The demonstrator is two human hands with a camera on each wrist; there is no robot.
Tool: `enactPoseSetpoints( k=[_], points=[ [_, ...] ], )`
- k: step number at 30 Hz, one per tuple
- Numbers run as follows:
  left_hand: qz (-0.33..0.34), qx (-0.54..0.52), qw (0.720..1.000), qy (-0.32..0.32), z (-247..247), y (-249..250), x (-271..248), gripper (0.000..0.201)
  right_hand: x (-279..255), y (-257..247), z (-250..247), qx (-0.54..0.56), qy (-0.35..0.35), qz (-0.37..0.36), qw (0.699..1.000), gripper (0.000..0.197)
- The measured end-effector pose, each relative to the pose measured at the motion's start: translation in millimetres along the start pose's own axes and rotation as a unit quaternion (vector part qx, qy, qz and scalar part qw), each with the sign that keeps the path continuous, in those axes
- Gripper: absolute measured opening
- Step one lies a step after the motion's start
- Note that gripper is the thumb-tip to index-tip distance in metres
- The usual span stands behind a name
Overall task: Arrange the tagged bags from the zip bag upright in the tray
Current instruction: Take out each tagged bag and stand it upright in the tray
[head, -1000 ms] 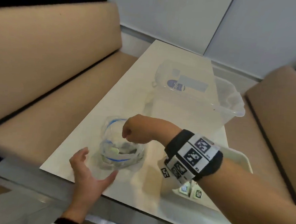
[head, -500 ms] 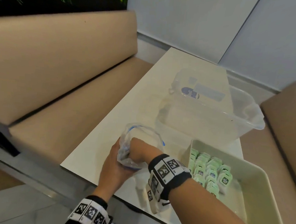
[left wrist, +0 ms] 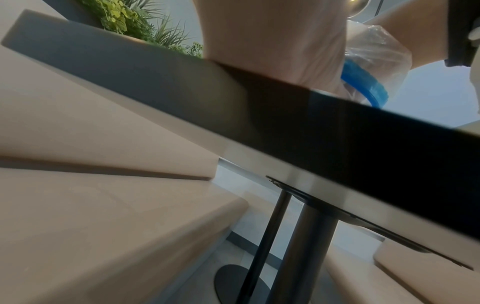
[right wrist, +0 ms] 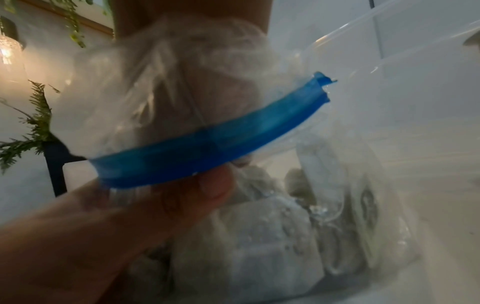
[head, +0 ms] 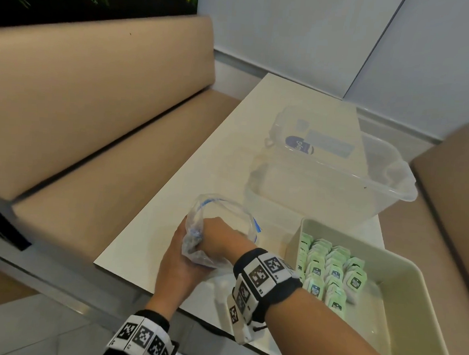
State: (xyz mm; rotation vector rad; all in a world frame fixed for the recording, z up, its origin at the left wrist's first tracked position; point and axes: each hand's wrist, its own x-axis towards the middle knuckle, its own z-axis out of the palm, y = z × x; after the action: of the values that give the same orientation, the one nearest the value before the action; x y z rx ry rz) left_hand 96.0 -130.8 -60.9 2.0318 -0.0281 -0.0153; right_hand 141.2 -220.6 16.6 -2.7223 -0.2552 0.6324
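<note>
Reaching into the zip bag.
Our left hand grips it outside; right hand inside, grasp hidden; tray beside.

Upright green tagged bags, tray; perhaps more, zip bag

We can't see the right hand's fingers at all: they're buried inside the zip bag, so whether they've got hold of anything is anyone's guess. Same in the right wrist view, where the bags low in the frame are just pale blurry lumps through the plastic, tags unreadable. The left hand's fingertips are tucked behind the bag too. The tray runs off the bottom right of the head view. Labels on its bags are too small for us to read.
</note>
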Motion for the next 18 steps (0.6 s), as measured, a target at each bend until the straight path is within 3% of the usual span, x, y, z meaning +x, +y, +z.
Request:
enactPoseSetpoints(
  k=[6,9,11,16,18],
  points=[
    [0.016,-0.076,0.997,0.016,-2.2,1.5,-1.3,0.088,-11.6,-4.5,-26.1,-0.066,-0.064,-0.007,0.996,0.010],
    [0.030,-0.120,0.992,0.029,-4.6,4.0,-4.1,0.094,-19.5,3.0,-47.3,-0.005,-0.055,-0.011,0.998,0.019],
    [0.039,-0.154,0.987,0.027,-5.5,4.8,-5.6,0.105,-24.5,9.6,-60.2,0.043,-0.041,-0.011,0.998,0.004],
    [0.028,-0.248,0.968,-0.029,-21.4,2.3,-10.3,0.130,-33.9,29.2,-85.2,0.173,-0.021,-0.013,0.985,0.016],
    [0.040,-0.262,0.964,0.004,-37.6,9.8,-13.9,0.126,-38.5,34.8,-93.2,0.238,-0.022,-0.023,0.971,0.018]
  ],
)
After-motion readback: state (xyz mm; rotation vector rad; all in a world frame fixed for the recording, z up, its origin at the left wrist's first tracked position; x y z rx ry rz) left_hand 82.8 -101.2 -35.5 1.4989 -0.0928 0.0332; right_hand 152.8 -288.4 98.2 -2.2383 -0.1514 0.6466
